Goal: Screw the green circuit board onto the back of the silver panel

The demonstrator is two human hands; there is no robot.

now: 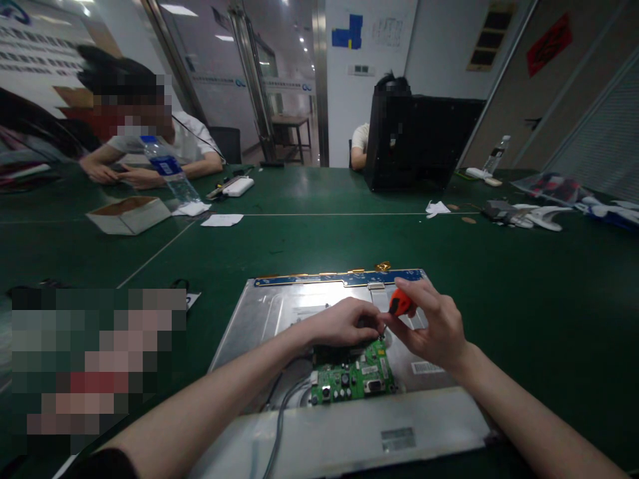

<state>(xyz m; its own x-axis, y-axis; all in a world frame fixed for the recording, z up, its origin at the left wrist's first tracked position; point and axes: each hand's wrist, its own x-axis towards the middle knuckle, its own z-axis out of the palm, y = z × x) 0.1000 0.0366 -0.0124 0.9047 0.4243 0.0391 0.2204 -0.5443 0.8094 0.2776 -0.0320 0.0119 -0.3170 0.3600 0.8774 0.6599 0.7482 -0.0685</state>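
A green circuit board point(352, 372) lies on the metal back of a display panel point(249, 326). My right hand point(439, 322) grips an orange and black screwdriver point(400, 303) by its handle, tilted over the board's far right corner. Beside that tip, my left hand point(347, 322) is closed with curled fingers over the far edge of the board; whatever is between them is hidden. Grey cables point(282, 419) run from the board's left side toward me. Along the panel's far edge stretches a narrow blue circuit strip point(304, 281), with a ribbon connector point(377, 287) near my right hand.
The panel rests on a green table point(309, 239). Farther off are an open white box point(127, 216), a water bottle point(172, 173), a white paper point(222, 220) and a black monitor point(419, 143). Two people sit across the table. Tools and bags point(529, 214) lie at right.
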